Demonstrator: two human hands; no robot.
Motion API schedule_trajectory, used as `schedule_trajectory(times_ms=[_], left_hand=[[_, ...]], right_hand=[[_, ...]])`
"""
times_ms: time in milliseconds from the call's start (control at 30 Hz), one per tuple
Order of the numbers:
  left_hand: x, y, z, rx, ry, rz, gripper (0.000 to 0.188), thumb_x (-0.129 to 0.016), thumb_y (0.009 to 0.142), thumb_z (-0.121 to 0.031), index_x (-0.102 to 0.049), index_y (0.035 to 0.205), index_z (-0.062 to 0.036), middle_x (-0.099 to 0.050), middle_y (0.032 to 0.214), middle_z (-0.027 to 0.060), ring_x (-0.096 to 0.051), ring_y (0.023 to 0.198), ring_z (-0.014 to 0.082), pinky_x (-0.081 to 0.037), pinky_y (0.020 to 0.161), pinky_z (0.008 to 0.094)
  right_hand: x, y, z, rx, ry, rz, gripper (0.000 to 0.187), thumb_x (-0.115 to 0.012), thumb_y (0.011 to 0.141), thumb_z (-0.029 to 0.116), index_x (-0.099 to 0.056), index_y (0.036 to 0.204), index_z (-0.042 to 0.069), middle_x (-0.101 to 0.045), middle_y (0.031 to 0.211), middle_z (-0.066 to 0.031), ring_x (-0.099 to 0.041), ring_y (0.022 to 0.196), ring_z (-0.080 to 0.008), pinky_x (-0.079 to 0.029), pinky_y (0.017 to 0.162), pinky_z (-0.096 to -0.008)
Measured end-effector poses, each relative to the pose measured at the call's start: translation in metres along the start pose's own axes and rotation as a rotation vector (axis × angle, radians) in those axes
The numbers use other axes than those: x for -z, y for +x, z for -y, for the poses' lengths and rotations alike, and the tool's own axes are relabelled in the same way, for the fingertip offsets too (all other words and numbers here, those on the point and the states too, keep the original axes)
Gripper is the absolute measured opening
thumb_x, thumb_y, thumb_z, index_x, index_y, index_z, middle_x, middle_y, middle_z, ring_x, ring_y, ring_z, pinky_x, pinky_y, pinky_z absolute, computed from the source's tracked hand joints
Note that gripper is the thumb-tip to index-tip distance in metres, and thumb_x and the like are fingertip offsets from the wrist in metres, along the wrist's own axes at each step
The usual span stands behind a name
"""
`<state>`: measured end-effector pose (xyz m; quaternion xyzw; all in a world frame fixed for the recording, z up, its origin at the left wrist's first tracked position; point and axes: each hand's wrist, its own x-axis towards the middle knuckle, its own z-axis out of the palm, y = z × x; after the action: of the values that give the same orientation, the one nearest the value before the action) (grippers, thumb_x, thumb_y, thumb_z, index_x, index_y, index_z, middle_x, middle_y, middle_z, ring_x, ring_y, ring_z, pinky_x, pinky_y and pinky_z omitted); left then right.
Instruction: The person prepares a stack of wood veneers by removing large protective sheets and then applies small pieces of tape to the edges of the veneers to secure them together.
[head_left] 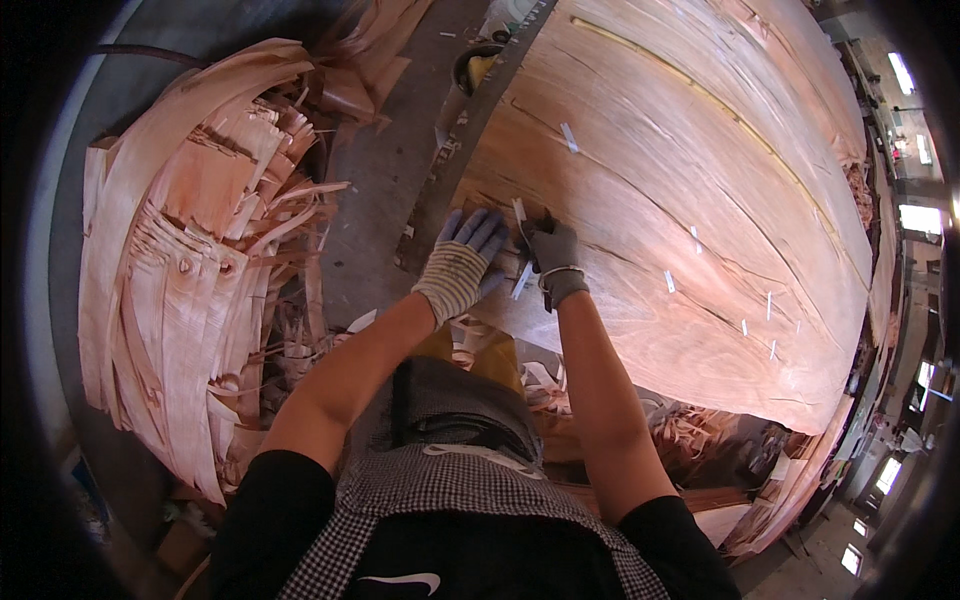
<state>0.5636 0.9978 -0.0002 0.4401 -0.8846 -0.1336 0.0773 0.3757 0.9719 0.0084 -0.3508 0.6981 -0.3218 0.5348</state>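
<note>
A broad sheet of pinkish wood veneer (640, 180) lies in front of me, with long cracks along its grain. My left hand (466, 252), in a glove with a striped cuff, rests on the veneer's left edge, fingers stretched out. Close beside it, my right hand (556, 255), in a dark grey glove, is closed low over the sheet. A small dark tip shows at its fingers; what it holds is mostly hidden. Short strips of white tape (522, 281) stick to the veneer between my hands, and another tape strip (570, 138) sits farther up a crack.
Left of me is a large heap of torn veneer scraps (190, 260). A dark metal edge (470, 135) runs along the veneer's left side, with a round container (476, 68) beside it. More scraps (690, 430) lie below the sheet at the lower right.
</note>
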Motion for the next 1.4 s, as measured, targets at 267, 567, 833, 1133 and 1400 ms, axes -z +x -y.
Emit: schedule_trajectory(times_ms=[267,567,833,1133,1400], left_hand=[[0.002,0.036,0.022,-0.202,0.074,-0.121,0.054,-0.056,0.088,-0.035,-0.051,0.134,-0.0068,-0.044,0.145,0.0102,-0.035,0.138,0.0283,-0.018,0.118,0.0480],[0.018,0.044,0.019,-0.264,0.024,0.141,0.048,-0.057,0.088,-0.034,-0.055,0.131,-0.0127,-0.039,0.146,0.0175,-0.028,0.140,0.0365,-0.017,0.118,0.0489],[0.021,0.058,0.002,-0.181,0.126,0.141,0.047,-0.063,0.081,-0.029,-0.058,0.125,-0.0131,-0.043,0.141,0.0176,-0.033,0.135,0.0384,-0.019,0.115,0.0563],[-0.027,0.203,-0.124,-0.325,-0.007,-0.038,0.056,-0.064,0.082,-0.035,-0.054,0.132,-0.0128,-0.037,0.149,0.0141,-0.029,0.138,0.0373,-0.017,0.114,0.0588],[-0.061,0.357,-0.220,-0.252,0.033,-0.030,0.064,-0.060,0.086,-0.038,-0.042,0.142,-0.0119,-0.030,0.153,0.0135,-0.022,0.142,0.0359,-0.014,0.117,0.0541]], right_hand=[[-0.011,0.027,-0.029,0.240,-0.430,-0.241,0.022,-0.068,0.083,0.021,-0.071,0.084,-0.001,-0.068,0.064,-0.0095,-0.063,0.050,-0.0153,-0.048,0.045,-0.0304],[-0.003,-0.010,-0.031,0.001,-0.186,-0.011,0.020,-0.065,0.083,0.021,-0.070,0.088,0.002,-0.068,0.067,-0.0108,-0.066,0.054,-0.0164,-0.052,0.050,-0.0317],[0.118,-0.029,-0.010,-0.064,-0.063,-0.122,0.025,-0.067,0.089,0.023,-0.064,0.094,-0.001,-0.067,0.069,-0.0090,-0.063,0.051,-0.0147,-0.045,0.040,-0.0282],[0.274,-0.012,-0.032,-0.170,0.249,-0.160,0.023,-0.060,0.092,0.013,-0.056,0.111,0.000,-0.071,0.083,-0.0112,-0.063,0.053,-0.0148,-0.042,0.038,-0.0239],[0.391,0.046,-0.030,-0.126,0.269,-0.294,0.015,-0.060,0.094,0.016,-0.060,0.100,0.002,-0.071,0.081,-0.0097,-0.062,0.053,-0.0124,-0.041,0.039,-0.0227]])
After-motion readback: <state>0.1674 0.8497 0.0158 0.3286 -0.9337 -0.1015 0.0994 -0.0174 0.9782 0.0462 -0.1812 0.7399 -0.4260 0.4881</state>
